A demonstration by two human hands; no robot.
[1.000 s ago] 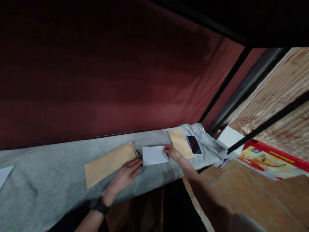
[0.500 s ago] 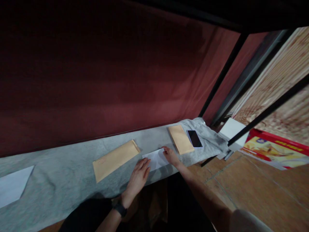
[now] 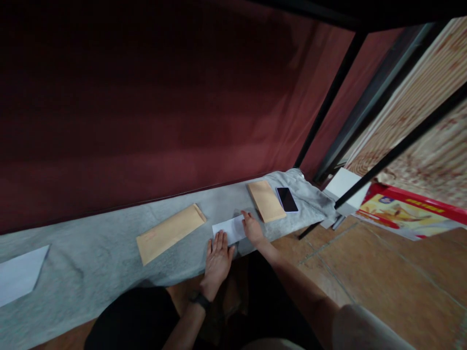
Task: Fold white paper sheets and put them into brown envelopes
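Observation:
A strip of folded white paper (image 3: 232,229) lies on the grey cloth in front of me. My left hand (image 3: 219,257) presses flat on its near left edge, fingers stretched out, with a dark band round the wrist. At the paper's right end, the curled fingers of my right hand (image 3: 252,228) grip the edge and hide that end. A long brown envelope (image 3: 170,234) lies left of the paper. Another brown envelope (image 3: 267,201) lies beyond my right hand.
A phone (image 3: 288,200) lies beside the right envelope. White sheets (image 3: 22,274) rest at the far left of the cloth-covered bench (image 3: 98,253). A dark red panel (image 3: 164,146) rises behind. Black metal bars, a white box (image 3: 346,189) and a red-yellow carton (image 3: 408,211) stand at right.
The white paper now looks narrower and flatter. My left hand has turned, its fingers now pointing forward on the paper. My right hand remains at its right end. The view has shifted slightly.

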